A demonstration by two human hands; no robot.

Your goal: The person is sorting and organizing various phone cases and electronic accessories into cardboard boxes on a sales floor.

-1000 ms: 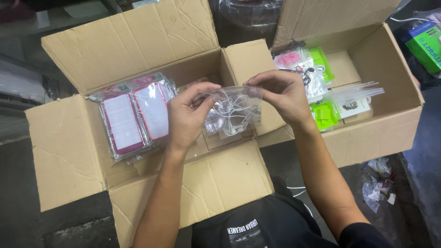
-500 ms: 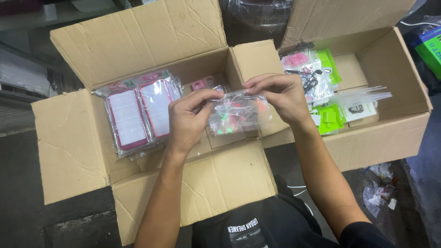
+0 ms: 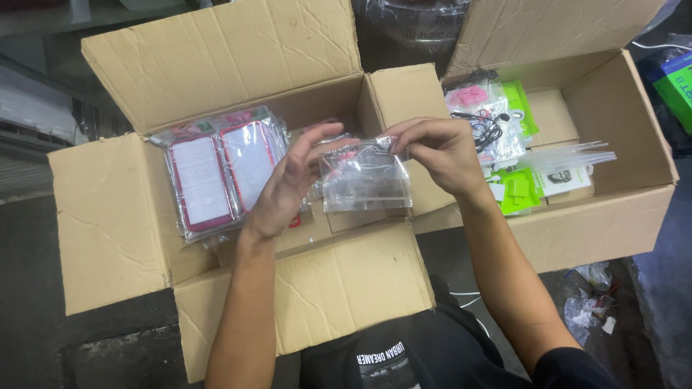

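Both hands are up over the near box: your left hand [image 3: 288,184] has its grip pinched on the top left edge of the clear plastic bag [image 3: 366,176], and your right hand [image 3: 440,155] has its grip pinched on the top right edge, fingers closed on the film. The bag hangs between the two grips, flat and facing you; I can't tell what's in it, if anything. Keep both pinches on the top seam, level with each other, so the film stays taut and doesn't fold. Judgement: if you're closing or opening the mouth, run the thumbs along the edge rather than pulling the grips apart, since thin film likely tears at the corners. Just left of and below your left grip sits a stack of red-framed packs [image 3: 220,173] in the left cardboard box [image 3: 108,223]. Right of your right grip, the second cardboard box [image 3: 613,209] holds bagged earphones [image 3: 484,126] and green packs [image 3: 517,191], near but clear of your hand.
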